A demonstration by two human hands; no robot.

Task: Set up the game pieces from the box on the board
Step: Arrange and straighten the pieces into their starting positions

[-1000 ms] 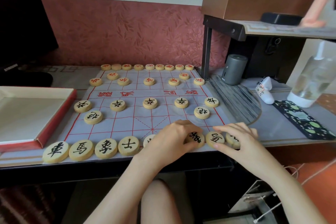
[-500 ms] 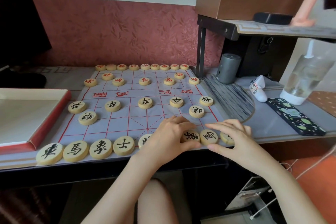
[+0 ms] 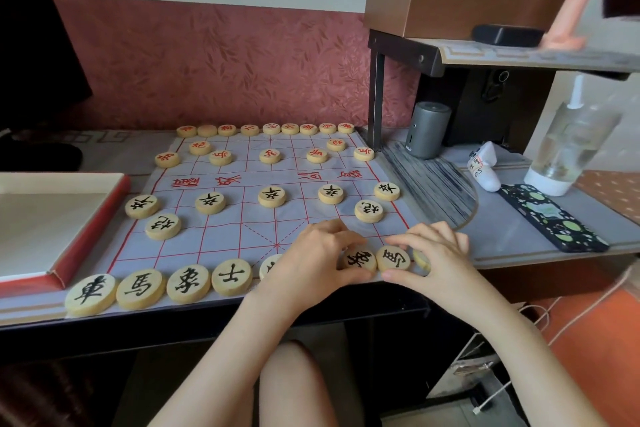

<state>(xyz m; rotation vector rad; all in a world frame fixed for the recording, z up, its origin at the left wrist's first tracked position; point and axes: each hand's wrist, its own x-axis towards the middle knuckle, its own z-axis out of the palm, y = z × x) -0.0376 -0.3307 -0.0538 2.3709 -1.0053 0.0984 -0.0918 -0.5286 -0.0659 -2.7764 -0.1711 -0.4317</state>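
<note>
A paper board (image 3: 242, 232) with a red grid lies on the desk. Round wooden pieces with red characters line its far rows (image 3: 270, 128), and pieces with black characters fill the near rows. My left hand (image 3: 311, 263) pinches the black elephant piece (image 3: 358, 259) in the near row, covering one or two pieces beside it. My right hand (image 3: 436, 256) curls round the black horse piece (image 3: 393, 258) and hides most of the corner piece (image 3: 420, 259). The box tray (image 3: 52, 218), red-edged, lies at the left with nothing visible in it.
A grey fan-shaped mat (image 3: 429, 184), a small grey cylinder (image 3: 427, 128), a white tube (image 3: 485, 166), a clear bottle (image 3: 571, 146) and a patterned phone (image 3: 550, 218) sit to the right. A metal shelf post (image 3: 375, 97) stands at the board's far right corner.
The camera has shifted slightly to the right. Both hands stay on the near-row pieces at the right, and the elephant piece has been turned a little.
</note>
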